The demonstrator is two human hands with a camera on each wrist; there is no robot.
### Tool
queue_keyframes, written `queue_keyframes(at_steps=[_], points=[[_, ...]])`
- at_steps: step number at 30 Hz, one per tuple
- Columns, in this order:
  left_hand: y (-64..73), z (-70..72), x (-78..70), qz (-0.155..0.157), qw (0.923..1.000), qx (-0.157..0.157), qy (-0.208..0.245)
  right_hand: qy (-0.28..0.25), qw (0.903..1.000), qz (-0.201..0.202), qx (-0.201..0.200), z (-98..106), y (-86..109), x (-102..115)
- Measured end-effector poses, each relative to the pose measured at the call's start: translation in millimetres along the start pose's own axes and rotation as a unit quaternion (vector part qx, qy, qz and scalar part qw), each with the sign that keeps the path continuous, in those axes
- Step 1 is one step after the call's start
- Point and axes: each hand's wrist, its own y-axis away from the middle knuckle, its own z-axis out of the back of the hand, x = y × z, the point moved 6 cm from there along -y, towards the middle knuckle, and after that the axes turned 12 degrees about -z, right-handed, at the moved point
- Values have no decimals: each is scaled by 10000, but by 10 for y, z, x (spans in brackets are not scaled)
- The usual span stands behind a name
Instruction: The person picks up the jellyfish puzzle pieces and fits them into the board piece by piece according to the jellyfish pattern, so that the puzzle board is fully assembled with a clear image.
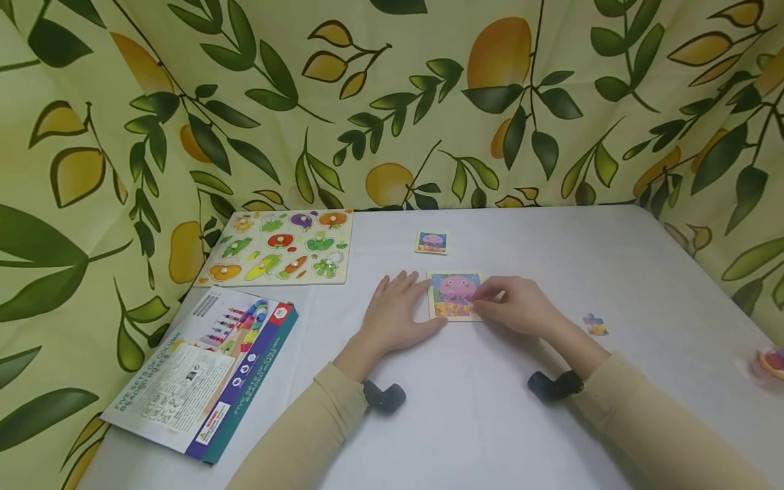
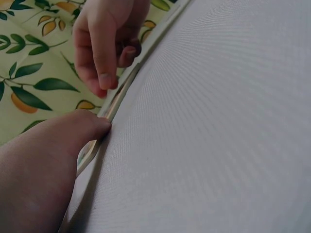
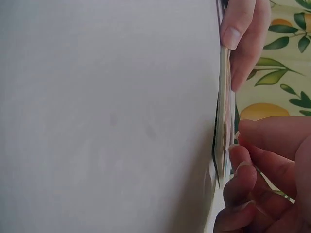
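A small jigsaw puzzle (image 1: 452,294) with a pink jellyfish picture lies in a pale frame between my hands. My left hand (image 1: 397,314) rests at its left side, fingers stretched out and thumb (image 2: 92,125) touching the near edge of the frame. Over the puzzle's right part, my right hand (image 1: 517,305) pinches a puzzle piece between thumb and fingertips; the fingers (image 3: 243,182) cover most of it. A loose puzzle piece (image 1: 595,324) lies on the table to the right of that hand. Beyond the puzzle is a smaller jellyfish picture card (image 1: 431,242).
A vegetable peg board (image 1: 278,248) lies at the back left of the white table (image 1: 465,408). Nearer on the left is a beaded toy box (image 1: 205,371). A partly visible round object (image 1: 773,361) sits at the far right edge. Patterned cloth (image 1: 392,102) hangs behind the table.
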Motion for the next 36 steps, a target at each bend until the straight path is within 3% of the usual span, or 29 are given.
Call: queue_keyframes(at_steps=[36], points=[[3, -7, 9, -79, 9999, -118, 7, 370, 9968, -702, -130, 343, 117, -441]])
